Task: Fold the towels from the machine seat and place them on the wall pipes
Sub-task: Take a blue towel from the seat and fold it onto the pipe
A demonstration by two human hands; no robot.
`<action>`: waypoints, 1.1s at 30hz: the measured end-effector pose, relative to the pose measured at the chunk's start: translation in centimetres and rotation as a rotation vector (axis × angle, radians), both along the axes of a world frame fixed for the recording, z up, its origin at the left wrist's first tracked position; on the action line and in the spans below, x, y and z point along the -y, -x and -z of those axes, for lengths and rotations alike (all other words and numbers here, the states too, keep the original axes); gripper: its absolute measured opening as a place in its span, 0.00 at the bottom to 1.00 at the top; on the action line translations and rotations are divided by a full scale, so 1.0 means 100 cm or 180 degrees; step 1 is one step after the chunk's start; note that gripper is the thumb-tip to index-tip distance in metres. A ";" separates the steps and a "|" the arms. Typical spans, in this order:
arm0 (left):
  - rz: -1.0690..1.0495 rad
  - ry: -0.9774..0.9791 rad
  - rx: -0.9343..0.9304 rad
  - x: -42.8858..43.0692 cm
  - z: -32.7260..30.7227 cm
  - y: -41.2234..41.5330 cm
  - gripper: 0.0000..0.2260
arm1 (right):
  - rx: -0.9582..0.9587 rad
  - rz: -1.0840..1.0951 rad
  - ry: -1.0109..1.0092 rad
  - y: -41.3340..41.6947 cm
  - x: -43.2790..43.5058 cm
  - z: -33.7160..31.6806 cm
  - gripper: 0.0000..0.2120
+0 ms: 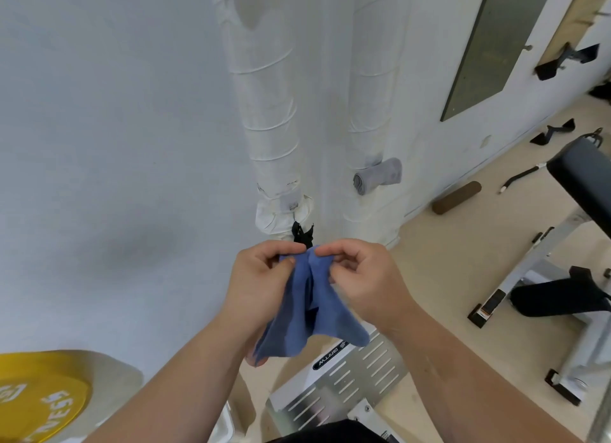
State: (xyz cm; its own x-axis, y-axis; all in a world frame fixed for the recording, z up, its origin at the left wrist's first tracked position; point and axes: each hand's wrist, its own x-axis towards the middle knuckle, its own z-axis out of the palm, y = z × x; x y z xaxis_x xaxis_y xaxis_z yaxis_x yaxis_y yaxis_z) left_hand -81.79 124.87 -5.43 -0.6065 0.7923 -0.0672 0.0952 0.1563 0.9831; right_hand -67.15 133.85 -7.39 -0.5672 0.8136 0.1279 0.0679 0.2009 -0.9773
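A blue towel (pixel 317 313) hangs between both hands in front of me, pinched at its top edge. My left hand (pixel 261 284) grips the top left part, and its lower fingers hold the cloth's bottom corner. My right hand (pixel 360 277) pinches the top right part, close beside the left. Behind the hands stand two white wrapped wall pipes (pixel 274 138), the right pipe (pixel 370 118) a little apart. A rolled grey towel (pixel 377 176) rests on the right pipe's side fitting.
A yellow weight plate (pixel 36 399) sits at the lower left. A silver slotted machine footplate (pixel 347 373) lies below the hands. A black padded bench (pixel 582 178) on a white frame stands at the right. A brown roller (pixel 456 198) lies on the floor by the wall.
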 end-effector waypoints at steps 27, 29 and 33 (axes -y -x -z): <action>0.0691 0.0124 0.0018 0.012 0.000 0.002 0.14 | 0.0400 -0.0421 -0.0774 -0.001 -0.005 -0.008 0.06; 0.0834 0.0151 -0.0048 0.012 -0.001 0.003 0.11 | 0.0385 -0.0407 -0.0844 -0.002 -0.006 -0.010 0.07; 0.0989 0.0110 -0.0027 0.010 -0.003 0.002 0.10 | 0.0369 -0.0371 -0.0982 -0.002 -0.007 -0.010 0.08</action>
